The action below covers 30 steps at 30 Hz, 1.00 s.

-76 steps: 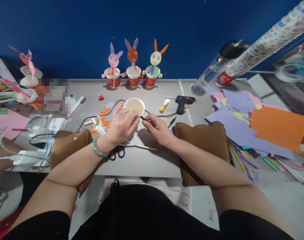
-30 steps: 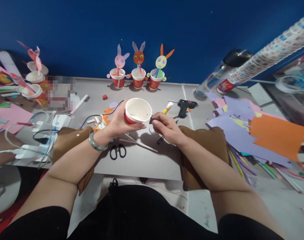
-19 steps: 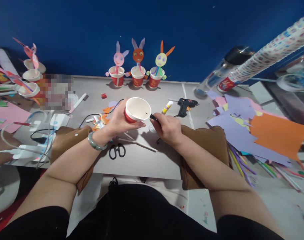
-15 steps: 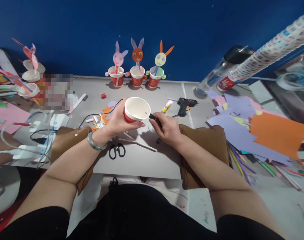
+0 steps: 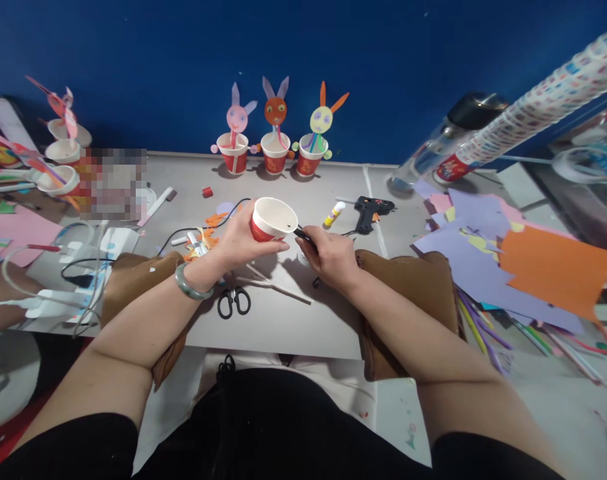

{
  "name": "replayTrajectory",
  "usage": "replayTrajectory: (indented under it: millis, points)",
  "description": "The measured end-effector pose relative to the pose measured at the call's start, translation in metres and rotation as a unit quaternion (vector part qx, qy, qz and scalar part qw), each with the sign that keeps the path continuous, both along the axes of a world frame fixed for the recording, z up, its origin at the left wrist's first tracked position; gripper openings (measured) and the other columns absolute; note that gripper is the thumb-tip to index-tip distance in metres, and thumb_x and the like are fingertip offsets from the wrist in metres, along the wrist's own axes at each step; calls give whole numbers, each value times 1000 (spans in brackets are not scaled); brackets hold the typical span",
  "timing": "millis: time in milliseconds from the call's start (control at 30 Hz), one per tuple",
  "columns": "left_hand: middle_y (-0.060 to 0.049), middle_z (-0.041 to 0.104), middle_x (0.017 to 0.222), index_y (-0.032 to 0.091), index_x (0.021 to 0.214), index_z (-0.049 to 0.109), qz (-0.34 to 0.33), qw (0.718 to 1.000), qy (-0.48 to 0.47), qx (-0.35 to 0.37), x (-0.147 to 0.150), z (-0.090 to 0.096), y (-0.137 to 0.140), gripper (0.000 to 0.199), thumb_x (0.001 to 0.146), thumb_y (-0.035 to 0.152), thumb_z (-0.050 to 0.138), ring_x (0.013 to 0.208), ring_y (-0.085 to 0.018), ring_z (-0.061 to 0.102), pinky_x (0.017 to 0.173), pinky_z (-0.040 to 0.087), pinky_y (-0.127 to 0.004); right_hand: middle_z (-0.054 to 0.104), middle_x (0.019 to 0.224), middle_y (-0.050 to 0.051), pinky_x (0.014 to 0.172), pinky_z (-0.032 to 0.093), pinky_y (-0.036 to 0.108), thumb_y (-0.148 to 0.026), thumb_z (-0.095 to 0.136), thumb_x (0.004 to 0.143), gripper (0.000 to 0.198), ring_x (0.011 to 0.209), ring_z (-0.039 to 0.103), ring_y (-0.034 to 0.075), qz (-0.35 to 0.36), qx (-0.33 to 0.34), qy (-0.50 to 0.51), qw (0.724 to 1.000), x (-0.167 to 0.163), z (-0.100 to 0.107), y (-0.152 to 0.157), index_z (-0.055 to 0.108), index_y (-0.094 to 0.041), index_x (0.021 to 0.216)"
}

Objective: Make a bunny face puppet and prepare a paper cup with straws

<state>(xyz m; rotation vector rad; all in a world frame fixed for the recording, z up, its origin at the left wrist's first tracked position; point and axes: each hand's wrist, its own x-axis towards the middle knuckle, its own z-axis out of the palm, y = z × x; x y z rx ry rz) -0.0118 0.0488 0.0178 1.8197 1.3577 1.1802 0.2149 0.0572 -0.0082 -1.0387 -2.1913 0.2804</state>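
My left hand (image 5: 238, 240) wraps round a red and white paper cup (image 5: 276, 217), holding it tilted above the table with its mouth towards me. A small dark spot shows inside near the cup's right rim. My right hand (image 5: 333, 257) is closed on a slim black tool (image 5: 302, 233), whose tip meets the cup's right side; the fingers hide most of it, so its kind is unclear. Below the cup lie black-handled scissors (image 5: 234, 302) and a pale forked strip (image 5: 278, 285). Behind my right hand is a yellow and white glue stick (image 5: 334, 215).
Three rabbit-faced cups (image 5: 276, 153) stand along the blue wall. A black glue gun (image 5: 370, 213) lies right of centre. Coloured paper (image 5: 483, 247), a clear bottle (image 5: 443, 140) and a long stack of cups (image 5: 533, 100) occupy the right. Cables and a power strip (image 5: 58, 303) lie left.
The cup has turned slightly in my left hand, showing more of its red side, and shifted slightly. My right hand with the black tool has barely moved.
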Motion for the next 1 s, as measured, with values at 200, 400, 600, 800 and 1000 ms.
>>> replayTrajectory:
  millis: [200,400,600,800,1000]
  points:
    - [-8,71,98,16,101,62,-30,997,-52,-48,1,6,-1,61,59,49,91,92,-23,64,85,51,-37,47,60,-6,52,32,24,-60,51,99,39,51,38,9,149,-302,180,924,-1,9,4,55,-22,94]
    - [-9,70,99,16,101,62,-22,997,-43,-67,2,6,-1,61,58,45,93,97,-25,64,86,51,-38,55,66,-2,57,36,26,-58,50,99,37,57,46,12,116,-246,139,952,-2,4,6,57,-21,95]
    - [-8,69,101,18,100,58,-13,996,-42,-83,4,5,-2,58,58,42,90,98,-25,64,86,51,-39,70,77,8,60,34,30,-51,43,102,40,63,57,18,-25,-30,-23,999,-2,-5,1,65,-18,102]
    - [-7,69,97,17,101,58,-21,994,-56,-88,4,6,-2,56,61,44,88,92,-22,64,82,51,-37,47,59,-6,51,33,25,-64,51,97,43,50,38,10,141,-361,191,902,-3,7,7,57,-22,93]
    - [-6,68,96,17,100,57,-6,995,-29,-91,3,6,-1,58,59,43,89,91,-22,64,83,50,-37,53,62,-3,55,36,26,-63,53,96,42,53,44,12,86,-259,128,953,-2,3,9,59,-21,95]
